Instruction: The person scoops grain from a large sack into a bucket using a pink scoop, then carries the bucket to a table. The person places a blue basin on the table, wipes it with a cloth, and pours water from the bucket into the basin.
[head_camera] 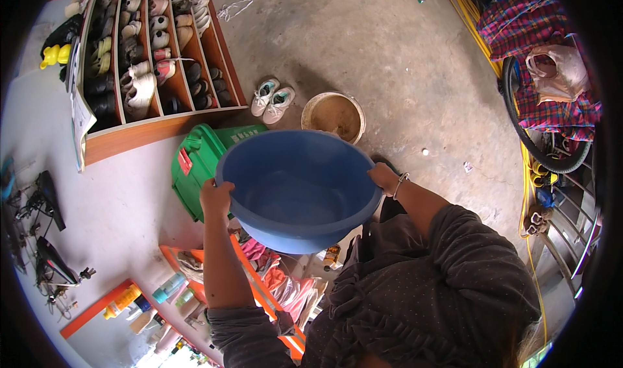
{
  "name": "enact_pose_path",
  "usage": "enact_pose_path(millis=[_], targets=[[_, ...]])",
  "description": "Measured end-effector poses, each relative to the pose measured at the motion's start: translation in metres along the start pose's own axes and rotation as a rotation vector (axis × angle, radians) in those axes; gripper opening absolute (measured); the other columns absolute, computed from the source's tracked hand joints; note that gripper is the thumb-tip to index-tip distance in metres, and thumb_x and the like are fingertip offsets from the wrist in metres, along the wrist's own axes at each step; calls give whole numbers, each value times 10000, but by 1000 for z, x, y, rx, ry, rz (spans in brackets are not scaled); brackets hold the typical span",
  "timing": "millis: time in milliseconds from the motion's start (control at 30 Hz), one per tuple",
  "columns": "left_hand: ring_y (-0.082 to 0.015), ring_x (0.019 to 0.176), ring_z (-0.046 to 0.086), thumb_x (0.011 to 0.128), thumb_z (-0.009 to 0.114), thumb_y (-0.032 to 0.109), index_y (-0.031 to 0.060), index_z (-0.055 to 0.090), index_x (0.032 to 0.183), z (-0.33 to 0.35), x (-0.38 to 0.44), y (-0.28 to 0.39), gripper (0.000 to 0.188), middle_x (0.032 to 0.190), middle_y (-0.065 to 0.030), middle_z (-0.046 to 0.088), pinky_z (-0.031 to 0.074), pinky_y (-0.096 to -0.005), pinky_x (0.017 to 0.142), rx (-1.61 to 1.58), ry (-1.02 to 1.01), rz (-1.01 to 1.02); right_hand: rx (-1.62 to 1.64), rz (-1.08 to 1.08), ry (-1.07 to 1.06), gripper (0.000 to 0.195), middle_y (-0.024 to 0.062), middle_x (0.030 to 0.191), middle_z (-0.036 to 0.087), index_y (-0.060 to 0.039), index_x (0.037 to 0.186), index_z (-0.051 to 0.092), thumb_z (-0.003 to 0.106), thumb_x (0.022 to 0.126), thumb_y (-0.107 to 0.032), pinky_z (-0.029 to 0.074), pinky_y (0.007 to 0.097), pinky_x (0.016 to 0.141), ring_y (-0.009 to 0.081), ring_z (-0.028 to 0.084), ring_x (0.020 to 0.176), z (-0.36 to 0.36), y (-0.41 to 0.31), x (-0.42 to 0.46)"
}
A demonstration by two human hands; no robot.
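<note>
A large blue plastic basin (297,193) is held up in front of my body, its inside bare and facing me. My left hand (216,197) grips the left rim with the thumb over the edge. On the opposite side, my right hand (384,177), with a bangle (400,185) at the wrist, clasps the rim. Beyond the basin a white bucket (361,117) with brownish contents stands on the floor, partly covered by the basin's far edge. A green lidded plastic bin (194,161) is beside my left hand, partly hidden behind the basin.
A wooden shoe rack (160,124) full of shoes stands at the upper left. White sneakers (272,101) sit on the concrete floor (389,42). Fabrics (292,290) lie in an orange-edged unit below the basin. Along the right are a tyre (525,139), plaid cloth (521,22) and yellow hose (526,183).
</note>
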State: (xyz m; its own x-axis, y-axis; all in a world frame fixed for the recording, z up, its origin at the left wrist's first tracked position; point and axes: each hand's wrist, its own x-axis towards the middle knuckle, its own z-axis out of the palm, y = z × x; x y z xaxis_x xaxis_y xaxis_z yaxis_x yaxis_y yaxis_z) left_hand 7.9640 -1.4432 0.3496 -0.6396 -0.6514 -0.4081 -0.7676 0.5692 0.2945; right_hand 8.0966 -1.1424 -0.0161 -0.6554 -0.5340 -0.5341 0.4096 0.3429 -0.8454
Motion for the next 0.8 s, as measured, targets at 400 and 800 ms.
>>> enact_pose_path(millis=[400,800], targets=[[-216,684,570,610,592,154,-76,537,963,-8,-15,84,425,802,-154,590,442,-296,613,51,-9,147,851,660,115,308,216,870,572,166,973,453,431,818,-100,499,376,673,276,601,735,-39,-151,-38],[-173,595,550,660,587,259,-74,490,1034,-9,-59,157,511,797,-138,568,440,-274,450,69,13,252,1124,704,-84,299,183,935,559,95,1001,457,431,819,-141,461,351,770,248,584,806,-17,-137,-34]])
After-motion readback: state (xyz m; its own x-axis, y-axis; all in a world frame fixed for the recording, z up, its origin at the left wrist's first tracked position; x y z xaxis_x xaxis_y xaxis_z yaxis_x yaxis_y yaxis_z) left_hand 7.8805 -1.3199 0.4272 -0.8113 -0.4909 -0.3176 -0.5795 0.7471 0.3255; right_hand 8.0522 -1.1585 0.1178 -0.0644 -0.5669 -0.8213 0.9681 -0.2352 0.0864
